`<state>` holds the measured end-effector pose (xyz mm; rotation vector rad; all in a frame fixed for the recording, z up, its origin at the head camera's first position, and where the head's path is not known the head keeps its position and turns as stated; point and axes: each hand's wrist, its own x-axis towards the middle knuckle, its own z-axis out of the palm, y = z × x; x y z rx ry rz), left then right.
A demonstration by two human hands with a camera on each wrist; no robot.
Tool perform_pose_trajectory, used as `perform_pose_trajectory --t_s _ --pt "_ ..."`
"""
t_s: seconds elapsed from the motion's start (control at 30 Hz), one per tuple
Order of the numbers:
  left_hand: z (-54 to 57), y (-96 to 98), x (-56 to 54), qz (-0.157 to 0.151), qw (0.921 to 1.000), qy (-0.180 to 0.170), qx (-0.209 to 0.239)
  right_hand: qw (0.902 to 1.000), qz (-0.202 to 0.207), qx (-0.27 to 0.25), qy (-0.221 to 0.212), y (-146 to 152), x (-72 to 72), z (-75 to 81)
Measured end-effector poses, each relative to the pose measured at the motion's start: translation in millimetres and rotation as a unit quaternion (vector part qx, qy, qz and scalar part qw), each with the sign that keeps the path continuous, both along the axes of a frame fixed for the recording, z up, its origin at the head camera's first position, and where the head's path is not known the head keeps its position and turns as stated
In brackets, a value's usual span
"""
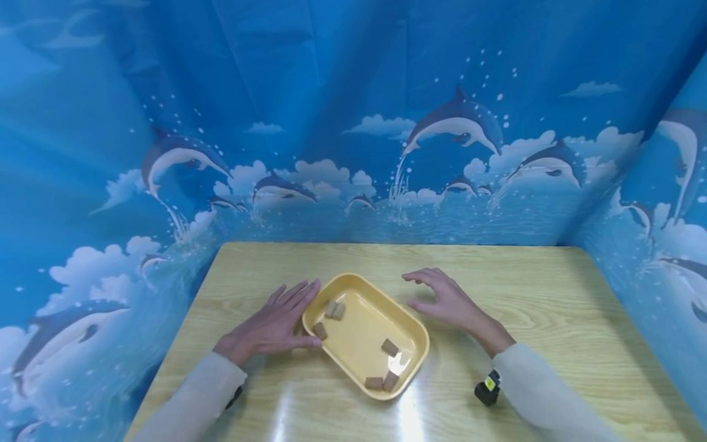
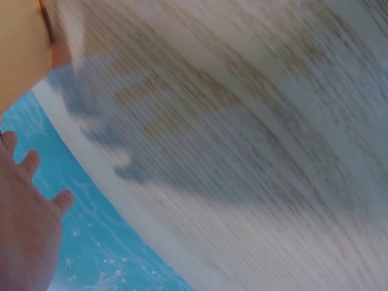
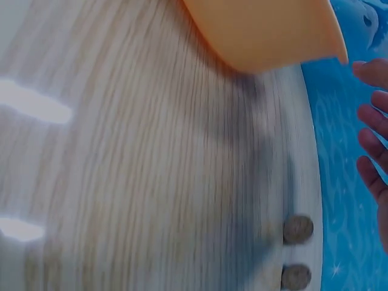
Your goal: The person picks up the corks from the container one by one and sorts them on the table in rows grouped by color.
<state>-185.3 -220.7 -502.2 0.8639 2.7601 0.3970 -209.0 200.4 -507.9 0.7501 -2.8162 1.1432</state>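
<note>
A yellow tray sits at an angle on the table, holding several brown cork-like pieces in loose groups at its two ends. My left hand lies at the tray's left side, fingers extended, the thumb at the rim. To the right of the tray my right hand hovers apart from it, fingers loosely bent and spread, with nothing visible in them. Two round cork-like ends appear near the table's edge in the right wrist view; the head view does not show them. The left wrist view catches part of the tray.
The wood-grain table spreads around the tray. Behind it and at both sides hangs a blue curtain printed with dolphins. A black wrist device sits by the right sleeve. Bright reflections streak the near tabletop.
</note>
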Motion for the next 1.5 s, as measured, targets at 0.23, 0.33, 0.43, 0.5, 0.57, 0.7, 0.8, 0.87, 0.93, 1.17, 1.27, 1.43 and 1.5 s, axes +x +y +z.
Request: perform_pose_trajectory --t_s 0.23,0.33,0.43,0.5,0.57,0.7,0.8,0.87,0.93,1.17,1.27,1.43,1.5 --pt "1.2 2.8 -1.3 -0.006 1.0000 0.002 -0.002 0.9997 0.024 -0.001 0.000 -30.3 1.9 9.1" --pt "2.8 5.2 -2.5 -0.011 0.9999 0.000 0.000 0.9996 0.030 0.000 0.002 -40.7 2.1 13.3" --pt "3.6 6.5 -3.7 -0.015 0.9999 0.000 -0.007 0.9994 0.035 0.003 -0.005 -51.1 3.5 16.2" --pt "3.5 7.3 -4.5 -0.017 0.9998 -0.003 -0.010 0.9991 0.042 0.005 -0.008 -58.3 5.0 17.7" --pt "3.0 8.2 -5.4 -0.021 0.9996 -0.005 -0.017 0.9986 0.052 0.004 -0.012 -65.3 6.4 18.1" --pt "0.3 9.3 -7.0 -0.027 0.9993 -0.005 -0.024 0.9977 0.066 0.011 -0.013 -78.1 8.5 17.3" --pt "-1.0 10.0 -7.3 -0.027 0.9992 -0.001 -0.028 0.9974 0.068 0.018 -0.013 -86.1 8.4 15.8" --pt "-1.0 10.4 -7.2 -0.025 0.9992 -0.001 -0.030 0.9972 0.070 0.023 -0.013 -91.3 7.9 15.3" --pt "-0.9 10.9 -7.2 -0.022 0.9993 -0.002 -0.032 0.9969 0.072 0.021 -0.020 -96.0 7.5 15.1" --pt "0.1 11.6 -7.0 -0.021 0.9993 -0.002 -0.029 0.9959 0.075 0.028 -0.041 -111.9 7.6 12.4" --pt "1.4 11.9 -6.2 -0.023 0.9993 -0.003 -0.029 0.9957 0.074 0.032 -0.047 -119.2 8.0 11.5" --pt "1.5 12.2 -5.9 -0.023 0.9993 0.000 -0.030 0.9958 0.052 0.033 -0.068 -131.3 8.1 8.2" --pt "1.5 12.4 -6.1 -0.023 0.9992 0.000 -0.032 0.9960 0.048 0.037 -0.065 -135.5 7.7 6.1"
